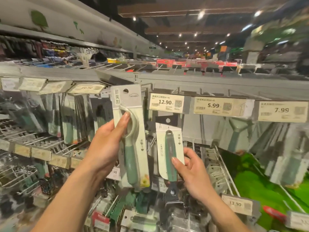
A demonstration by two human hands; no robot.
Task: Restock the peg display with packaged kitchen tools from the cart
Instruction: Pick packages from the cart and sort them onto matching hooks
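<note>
Left-side hanging packs [70, 118] and the far aisle are blurred, nothing readable there. Left hand [108, 144] grasps a carded tool [133, 114] with a pale ring head and green handle, raised so its hang hole sits just under the grey rail of the peg display [217, 82]; the card has large Chinese characters, the small print is illegible. Right hand [192, 174] pinches a second carded tool [168, 148], green handle, held lower in front of the pegs. Price tags read 12.90 [165, 102], 5.99 [215, 106], 7.99 [282, 110] and, lower down, 13.90 [235, 204]. Store aisle, dark ceiling [167, 27], spot lights [201, 14].
</note>
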